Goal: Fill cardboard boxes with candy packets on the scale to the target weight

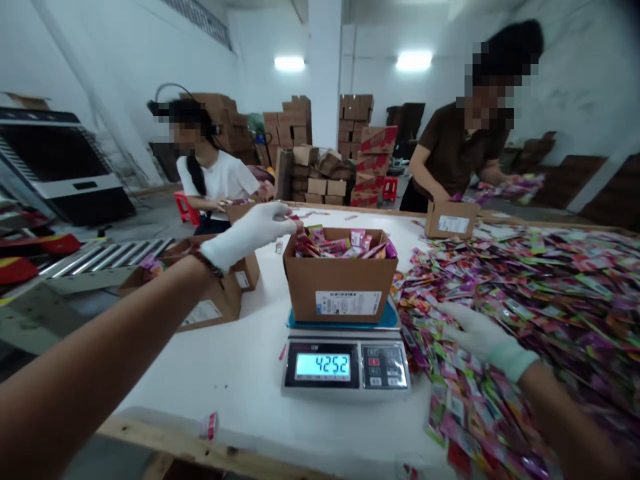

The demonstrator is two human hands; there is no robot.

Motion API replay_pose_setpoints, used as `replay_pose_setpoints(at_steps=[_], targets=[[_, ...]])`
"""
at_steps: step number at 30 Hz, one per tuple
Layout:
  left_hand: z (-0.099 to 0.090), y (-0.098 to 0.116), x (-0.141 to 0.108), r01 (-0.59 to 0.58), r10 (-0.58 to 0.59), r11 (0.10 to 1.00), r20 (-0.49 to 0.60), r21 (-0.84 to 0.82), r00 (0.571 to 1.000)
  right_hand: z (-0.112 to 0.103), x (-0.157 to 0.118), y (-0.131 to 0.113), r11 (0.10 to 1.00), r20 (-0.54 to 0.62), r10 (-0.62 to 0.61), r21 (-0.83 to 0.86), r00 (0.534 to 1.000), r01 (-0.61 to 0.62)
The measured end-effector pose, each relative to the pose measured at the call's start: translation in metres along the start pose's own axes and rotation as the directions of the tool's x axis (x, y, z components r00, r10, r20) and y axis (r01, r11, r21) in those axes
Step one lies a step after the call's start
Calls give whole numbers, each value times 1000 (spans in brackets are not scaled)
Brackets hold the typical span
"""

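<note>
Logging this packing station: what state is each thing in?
Carton: open, full of sachets, on the scale.
Scale: on, reading 4252.
Left hand: gloved, at the carton's rim, touching sachets.
Right hand: gloved, spread flat on the sachet pile.

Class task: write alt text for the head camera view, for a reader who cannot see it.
A gloved left hand holds sachets over a filled cardboard box on a digital scale reading 4252. The gloved right hand rests on a big pile of colourful sachets on the white table; two other people pack opposite.
</note>
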State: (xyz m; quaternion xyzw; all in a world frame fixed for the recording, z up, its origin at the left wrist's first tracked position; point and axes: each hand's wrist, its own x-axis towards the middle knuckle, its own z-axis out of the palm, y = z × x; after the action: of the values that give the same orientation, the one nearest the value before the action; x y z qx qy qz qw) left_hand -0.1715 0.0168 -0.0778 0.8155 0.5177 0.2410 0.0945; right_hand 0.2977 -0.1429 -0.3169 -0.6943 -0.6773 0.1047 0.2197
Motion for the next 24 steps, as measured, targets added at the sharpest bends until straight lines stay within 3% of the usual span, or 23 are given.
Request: replay_pose_setpoints(at_steps=[4, 10, 14, 17, 20, 22, 24], targets=[[0, 25, 18, -74, 69, 983, 35, 171, 997, 58, 0, -17, 985, -14, -52, 163, 999, 53], [13, 51, 26, -128, 60, 900, 172, 417, 983, 142, -27, 25, 961, -110, 125, 261, 986, -93], [21, 53, 32, -175, 49, 852, 258, 494, 965, 165, -39, 41, 951, -177, 149, 297, 973, -91], [4, 62, 36, -198, 65, 852, 278, 485, 958, 166, -38, 41, 946, -183, 137, 315, 974, -73], [-29, 87, 40, -214, 136, 903, 225, 372, 965, 169, -35, 43, 955, -193, 121, 290, 974, -61], [-48, 114, 39, -244, 226, 959, 132, 141, 965, 171, -35, 46, 966, -192, 90, 255, 977, -39], [-56, 143, 33, -288, 299, 949, 73, -131, 952, 170, -36, 48, 975, -185, 58, 221, 981, -16]])
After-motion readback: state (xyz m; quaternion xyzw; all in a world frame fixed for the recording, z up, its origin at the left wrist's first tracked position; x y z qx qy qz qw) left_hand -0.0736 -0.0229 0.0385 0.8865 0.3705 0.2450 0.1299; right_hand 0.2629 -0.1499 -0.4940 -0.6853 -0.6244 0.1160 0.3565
